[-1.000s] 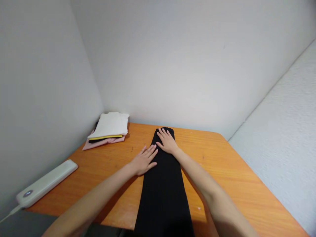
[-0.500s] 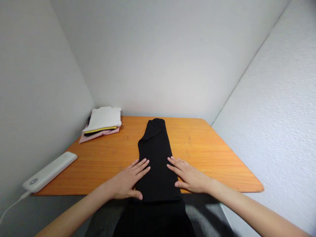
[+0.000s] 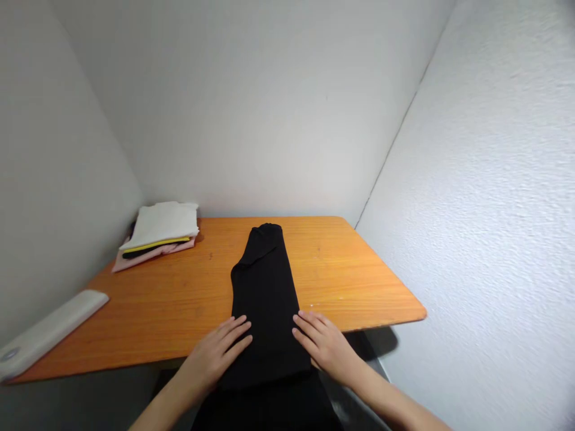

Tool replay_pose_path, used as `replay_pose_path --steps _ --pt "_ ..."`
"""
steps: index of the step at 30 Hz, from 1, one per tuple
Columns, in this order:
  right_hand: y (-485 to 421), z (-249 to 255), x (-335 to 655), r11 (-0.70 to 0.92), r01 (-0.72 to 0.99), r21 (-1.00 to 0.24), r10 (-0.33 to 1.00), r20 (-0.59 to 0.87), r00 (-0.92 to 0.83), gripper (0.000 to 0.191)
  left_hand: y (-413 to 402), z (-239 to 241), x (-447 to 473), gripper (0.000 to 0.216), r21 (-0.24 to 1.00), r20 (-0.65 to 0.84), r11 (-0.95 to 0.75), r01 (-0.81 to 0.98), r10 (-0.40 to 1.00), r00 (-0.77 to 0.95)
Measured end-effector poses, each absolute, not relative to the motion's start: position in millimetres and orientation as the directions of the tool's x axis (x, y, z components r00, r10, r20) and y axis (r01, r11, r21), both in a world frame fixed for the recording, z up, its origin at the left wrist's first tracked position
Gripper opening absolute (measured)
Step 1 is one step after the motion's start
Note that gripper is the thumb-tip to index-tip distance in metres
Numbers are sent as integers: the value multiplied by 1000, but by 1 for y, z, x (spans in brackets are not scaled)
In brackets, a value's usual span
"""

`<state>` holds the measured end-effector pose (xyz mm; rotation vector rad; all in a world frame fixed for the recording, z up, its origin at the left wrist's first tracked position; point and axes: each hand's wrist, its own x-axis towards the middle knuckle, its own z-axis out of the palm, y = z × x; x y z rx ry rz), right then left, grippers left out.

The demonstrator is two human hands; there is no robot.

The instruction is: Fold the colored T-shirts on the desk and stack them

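Note:
A pair of black trousers (image 3: 269, 299), folded lengthwise into a long strip, runs from the back of the wooden table (image 3: 179, 299) to its front edge. The waist end lies far from me, and the crotch makes a bulge on the left side. My left hand (image 3: 218, 353) rests on the left edge of the cloth, fingers stretched out and pointing inward. On the opposite edge lies my right hand (image 3: 324, 347), its fingers also extended over the fabric. The near end of the cloth is hard to tell from the dark clothing below it.
At the back left stands a stack of folded clothes (image 3: 164, 222), white on top with yellow, black and pink beneath. A long white device (image 3: 54, 332) lies at the left edge. Walls (image 3: 224, 108) close in the back and both sides.
Both hands have slid toward me along the cloth edges, near the table's front. The camera has turned somewhat to the right, so the table sits further left.

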<state>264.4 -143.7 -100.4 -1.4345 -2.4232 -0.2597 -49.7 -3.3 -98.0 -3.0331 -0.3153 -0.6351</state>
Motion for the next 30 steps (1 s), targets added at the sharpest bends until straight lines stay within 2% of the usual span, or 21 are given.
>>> replay_pose_path --steps 2,5,8,12,16,19,21,23,26,28,30 --pt "-153 -96 261 502 856 -122 798 446 -405 50 -14 -98 -54 35 218 505 -960 174 263 822" --pt "-163 -88 252 506 763 -403 806 537 -251 35 -33 -92 -51 21 523 607 -851 49 412 679" --pt "-164 -84 243 517 651 -556 785 612 -100 13 -47 -80 -39 25 671 663 -736 -88 543 515" --pt "-155 -71 237 417 679 -605 746 654 125 12 -48 -53 -24 26 783 610 -612 -112 720 332" --pt "-120 -38 241 280 753 -596 701 663 264 19 -17 -20 -9 26 833 514 -546 86 824 239" --pt "-64 -15 255 149 755 -638 751 570 333 27 34 -1 16 31 851 421 -475 223 872 250" --pt "-19 -8 268 34 780 -625 801 484 354 33 77 2 38 38 815 388 -468 341 878 280" --pt "22 -9 280 -107 824 -556 843 389 372 36 116 -4 56 42 724 348 -473 503 879 326" --pt "56 -19 287 -310 874 -373 877 243 415 35 147 -24 72 39 619 304 -455 640 890 339" --pt "57 -30 281 -350 904 -245 881 243 407 36 146 -36 74 45 559 323 -467 685 884 339" --pt "46 -43 267 -299 939 -172 891 301 339 40 132 -45 73 49 433 348 -508 745 856 381"
